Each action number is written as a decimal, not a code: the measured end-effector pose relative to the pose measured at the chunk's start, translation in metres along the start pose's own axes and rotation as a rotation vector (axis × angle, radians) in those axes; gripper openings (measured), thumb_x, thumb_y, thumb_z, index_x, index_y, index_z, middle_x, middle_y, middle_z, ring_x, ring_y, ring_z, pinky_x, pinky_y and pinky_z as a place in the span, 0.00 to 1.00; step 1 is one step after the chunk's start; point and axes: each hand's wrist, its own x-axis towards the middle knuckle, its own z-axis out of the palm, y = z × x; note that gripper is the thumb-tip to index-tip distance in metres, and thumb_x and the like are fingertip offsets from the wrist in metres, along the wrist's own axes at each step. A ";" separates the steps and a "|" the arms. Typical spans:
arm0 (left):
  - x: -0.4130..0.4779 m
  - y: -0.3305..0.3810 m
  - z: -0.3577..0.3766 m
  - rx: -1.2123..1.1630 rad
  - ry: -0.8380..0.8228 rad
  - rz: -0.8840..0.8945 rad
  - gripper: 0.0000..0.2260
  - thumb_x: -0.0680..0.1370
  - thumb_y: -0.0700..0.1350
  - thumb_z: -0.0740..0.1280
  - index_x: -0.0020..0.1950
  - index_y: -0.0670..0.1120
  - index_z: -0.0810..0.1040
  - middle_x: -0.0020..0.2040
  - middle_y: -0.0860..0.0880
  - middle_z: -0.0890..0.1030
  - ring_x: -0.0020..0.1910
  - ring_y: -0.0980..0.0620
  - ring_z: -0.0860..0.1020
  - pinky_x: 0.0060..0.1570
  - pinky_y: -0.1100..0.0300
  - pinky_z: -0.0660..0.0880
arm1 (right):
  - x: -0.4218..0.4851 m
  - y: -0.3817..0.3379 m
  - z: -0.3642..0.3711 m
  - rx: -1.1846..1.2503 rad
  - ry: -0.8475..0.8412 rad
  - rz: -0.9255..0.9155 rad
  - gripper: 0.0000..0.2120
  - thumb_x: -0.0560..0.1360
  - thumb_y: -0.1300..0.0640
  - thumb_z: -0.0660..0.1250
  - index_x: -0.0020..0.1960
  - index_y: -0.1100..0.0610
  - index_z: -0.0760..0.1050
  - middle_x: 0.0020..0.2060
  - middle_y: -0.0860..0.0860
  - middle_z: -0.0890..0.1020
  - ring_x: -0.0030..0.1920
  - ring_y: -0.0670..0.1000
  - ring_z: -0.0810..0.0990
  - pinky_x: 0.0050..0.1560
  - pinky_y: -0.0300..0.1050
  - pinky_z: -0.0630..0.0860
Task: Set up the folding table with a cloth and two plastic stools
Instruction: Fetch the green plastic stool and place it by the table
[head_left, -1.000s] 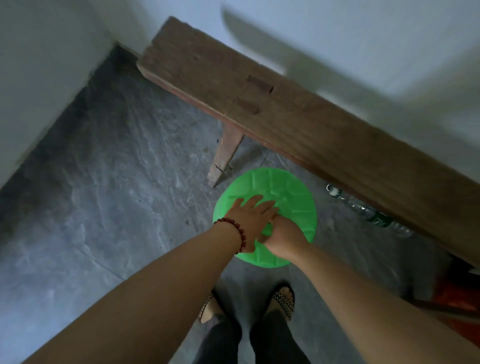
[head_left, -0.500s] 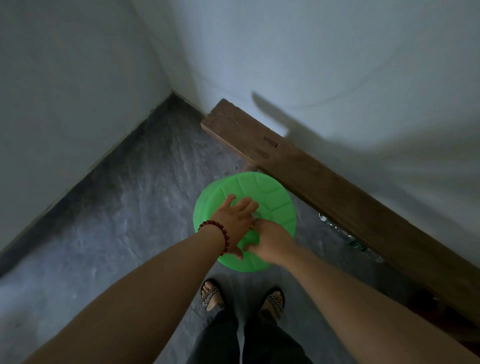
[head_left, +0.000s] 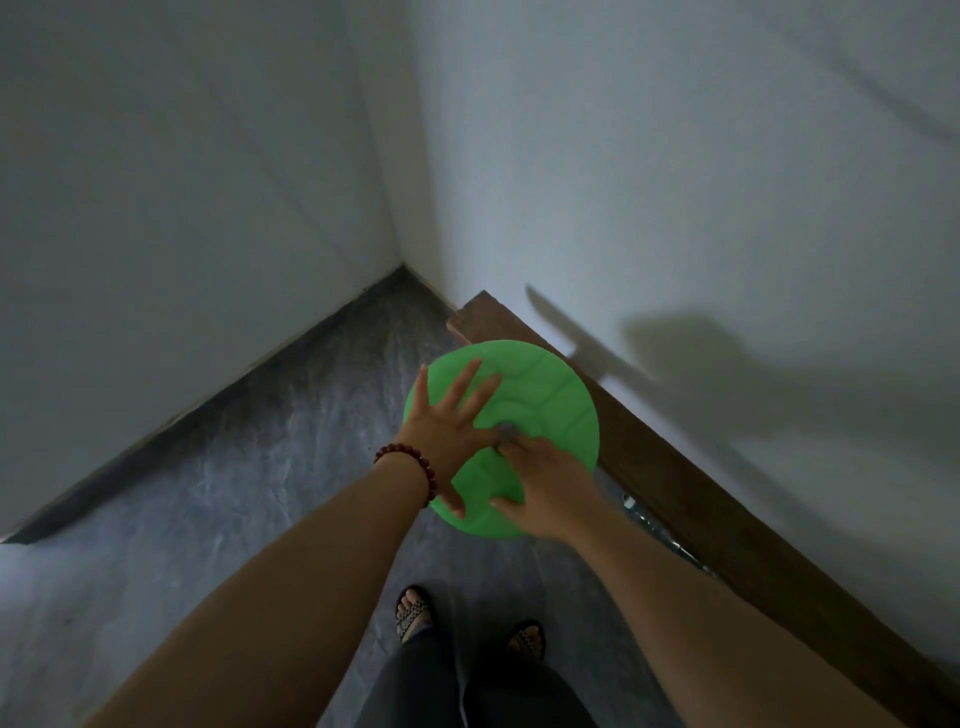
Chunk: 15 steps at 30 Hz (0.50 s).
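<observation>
The green stool (head_left: 545, 395), held over the floor (head_left: 234, 493) just beside the wooden bench (head_left: 727, 519), can slip or knock the bench, because the left hand (head_left: 441, 426) only presses flat on its top and only the right hand (head_left: 545, 488) grips its centre with curled fingers.

L hand (head_left: 441, 428) flat on green stool (head_left: 545, 395), fingers (head_left: 464, 387) spread; R hand (head_left: 545, 486) touching it, fingers hooked at ctr hole; bench (head_left: 727, 525) just behind, along wall (head_left: 727, 208); 2 sandals (head_left: 413, 613) below.

Wooden bench (head_left: 727, 499) along white wall (head_left: 675, 156), clear plastic bottle (head_left: 641, 514) at its near edge, grey mottled floor (head_left: 234, 493), pair of patterned sandals (head_left: 413, 616).
</observation>
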 end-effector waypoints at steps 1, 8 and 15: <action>-0.006 0.002 -0.003 -0.027 -0.001 -0.022 0.50 0.62 0.66 0.73 0.75 0.64 0.44 0.75 0.45 0.32 0.73 0.37 0.31 0.64 0.26 0.42 | -0.004 -0.003 -0.003 -0.014 0.010 -0.002 0.38 0.75 0.41 0.62 0.77 0.56 0.50 0.76 0.51 0.56 0.71 0.54 0.63 0.67 0.49 0.65; -0.035 0.011 -0.009 -0.164 -0.022 -0.102 0.48 0.62 0.64 0.73 0.75 0.64 0.48 0.75 0.46 0.32 0.73 0.37 0.32 0.66 0.27 0.46 | -0.022 -0.014 -0.019 -0.048 0.005 -0.020 0.39 0.72 0.37 0.64 0.75 0.53 0.55 0.74 0.47 0.62 0.67 0.53 0.65 0.64 0.49 0.67; -0.047 -0.001 -0.024 -0.110 0.048 -0.053 0.48 0.62 0.64 0.73 0.75 0.63 0.48 0.75 0.45 0.31 0.73 0.37 0.32 0.66 0.29 0.47 | -0.032 -0.029 -0.032 -0.051 0.095 0.015 0.37 0.71 0.36 0.65 0.73 0.53 0.61 0.73 0.45 0.62 0.67 0.53 0.65 0.64 0.47 0.66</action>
